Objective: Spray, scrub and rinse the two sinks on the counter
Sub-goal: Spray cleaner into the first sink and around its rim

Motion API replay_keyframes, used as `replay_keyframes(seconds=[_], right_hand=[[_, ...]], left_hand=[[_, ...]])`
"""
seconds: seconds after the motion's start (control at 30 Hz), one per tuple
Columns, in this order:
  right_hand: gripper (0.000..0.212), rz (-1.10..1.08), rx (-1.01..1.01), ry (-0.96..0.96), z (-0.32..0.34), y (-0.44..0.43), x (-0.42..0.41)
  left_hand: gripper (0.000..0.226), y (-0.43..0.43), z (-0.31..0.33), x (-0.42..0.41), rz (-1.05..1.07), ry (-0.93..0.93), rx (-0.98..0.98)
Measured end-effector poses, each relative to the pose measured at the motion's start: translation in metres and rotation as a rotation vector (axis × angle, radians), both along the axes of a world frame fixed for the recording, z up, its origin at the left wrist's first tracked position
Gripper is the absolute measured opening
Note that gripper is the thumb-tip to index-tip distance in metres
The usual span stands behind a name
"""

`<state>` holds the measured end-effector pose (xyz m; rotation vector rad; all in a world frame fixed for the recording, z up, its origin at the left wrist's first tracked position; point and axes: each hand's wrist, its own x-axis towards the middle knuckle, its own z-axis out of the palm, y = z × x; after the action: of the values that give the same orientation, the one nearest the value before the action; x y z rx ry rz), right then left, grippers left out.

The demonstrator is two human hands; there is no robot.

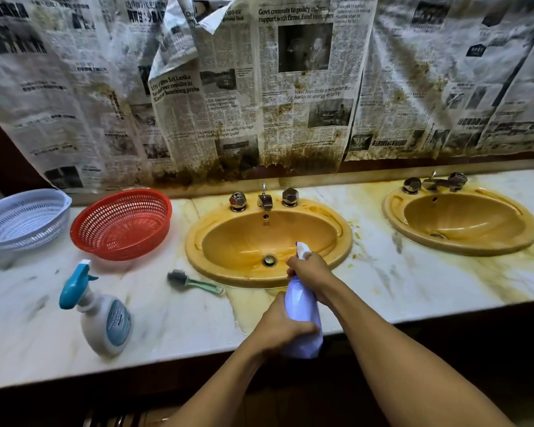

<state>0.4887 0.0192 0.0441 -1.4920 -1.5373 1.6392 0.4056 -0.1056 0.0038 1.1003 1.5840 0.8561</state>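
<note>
Two stained yellow sinks are set in the marble counter: the left sink [228, 266] straight ahead and the right sink [420, 238] farther right. Over the left sink's front rim I hold a pale purple spray bottle [301, 306], its white nozzle aimed at the basin. My left hand [285, 329] grips the bottle's body low down. My right hand [310, 271] is wrapped round its neck at the trigger. A small green-handled scrub brush [191, 282] lies on the counter just left of the left sink.
A second spray bottle [101, 318] with a blue trigger stands at the front left. A red basket [122, 224] and a white basket [23, 218] sit at the back left. Each sink has metal taps [264, 200]. Stained newspaper [259, 87] covers the wall. Brown stains mark the counter [413, 288].
</note>
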Motion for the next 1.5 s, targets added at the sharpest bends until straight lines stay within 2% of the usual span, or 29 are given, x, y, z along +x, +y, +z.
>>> replay_keyframes(seconds=[0.07, 0.1, 0.2, 0.23, 0.37, 0.43, 0.6, 0.77, 0.97, 1.03, 1.1, 1.2, 1.27, 1.4, 1.5], right_hand=[[0.071, 0.053, 0.006, 0.059, -0.001, -0.001, 0.003], [0.071, 0.073, -0.010, 0.076, 0.000, -0.002, 0.005], [0.037, 0.036, -0.019, 0.102, -0.002, -0.002, 0.011], [0.035, -0.001, -0.015, 0.104, -0.002, -0.001, 0.012], [0.053, -0.043, 0.051, 0.034, 0.000, 0.003, 0.016], [0.047, -0.031, 0.072, 0.018, 0.002, 0.005, 0.019], [0.071, 0.082, 0.004, 0.111, 0.009, 0.008, 0.029], [0.032, 0.082, -0.034, 0.145, 0.010, 0.017, 0.038], [0.006, 0.040, -0.084, 0.054, 0.015, 0.016, 0.033], [0.012, 0.063, -0.064, 0.052, 0.014, 0.014, 0.031], [0.032, 0.134, -0.047, 0.095, 0.011, 0.012, 0.029], [0.060, 0.245, -0.097, 0.148, 0.008, 0.011, 0.028], [0.068, 0.281, -0.159, 0.205, 0.004, 0.014, 0.025], [0.055, 0.209, -0.266, 0.297, -0.001, 0.009, 0.013], [0.045, 0.102, -0.238, 0.185, -0.006, 0.004, 0.002]], left_hand=[[0.087, -0.001, 0.000, -0.002, 0.012, -0.016, -0.005], [0.089, -0.001, 0.000, -0.002, 0.011, -0.009, -0.009], [0.096, 0.000, 0.004, 0.004, -0.014, 0.061, -0.006], [0.100, 0.001, 0.005, 0.008, -0.015, 0.111, -0.004], [0.101, 0.007, 0.006, 0.023, 0.010, 0.196, -0.025], [0.099, 0.009, 0.006, 0.028, 0.033, 0.219, -0.026], [0.099, 0.011, 0.010, 0.036, 0.084, 0.165, 0.006], [0.096, 0.014, 0.013, 0.045, 0.110, 0.145, -0.003], [0.097, 0.011, 0.015, 0.054, 0.132, 0.126, -0.034], [0.099, 0.010, 0.015, 0.055, 0.144, 0.140, -0.043], [0.100, 0.008, 0.013, 0.052, 0.163, 0.170, -0.049], [0.092, 0.001, 0.011, 0.047, 0.214, 0.108, -0.039], [0.091, -0.003, 0.011, 0.044, 0.219, 0.104, -0.027], [0.092, -0.006, 0.012, 0.037, 0.199, 0.121, -0.039], [0.092, -0.011, 0.011, 0.032, 0.202, 0.120, -0.050]])
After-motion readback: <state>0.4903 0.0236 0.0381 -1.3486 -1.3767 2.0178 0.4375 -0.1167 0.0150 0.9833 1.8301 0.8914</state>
